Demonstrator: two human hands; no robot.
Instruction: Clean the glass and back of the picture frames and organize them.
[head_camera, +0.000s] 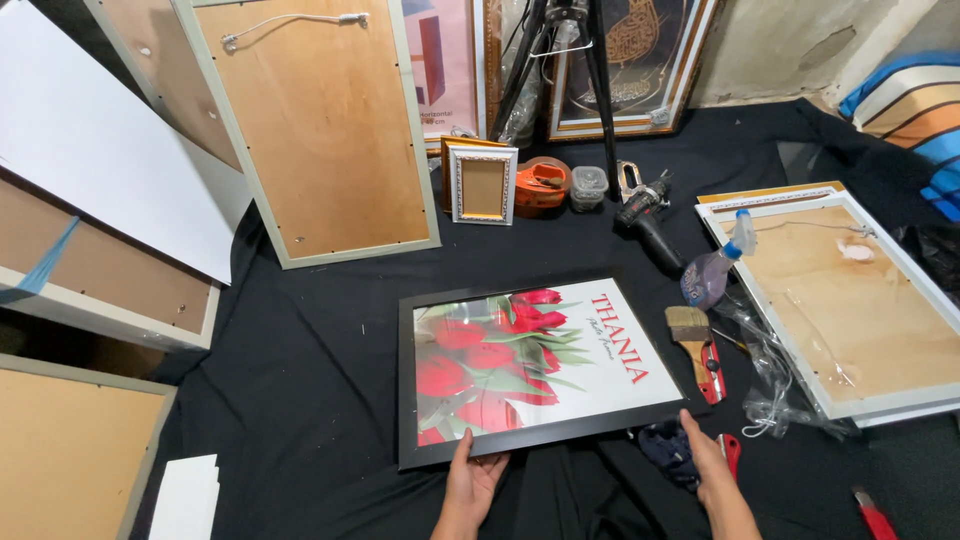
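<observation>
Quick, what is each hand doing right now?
Left hand: grips the near edge of the black picture frame, thumb on top.
Right hand: open, fingertips at the frame's near right corner, beside a dark cloth.

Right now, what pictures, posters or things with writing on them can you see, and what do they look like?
Black-framed picture: flat on the black cloth, red tulips, red lettering; left hand and right hand at its near edge.
Pink poster: leaning at the back wall, blue and red shapes.
Gold-framed artwork: behind the tripod, dark with gold calligraphy.
</observation>
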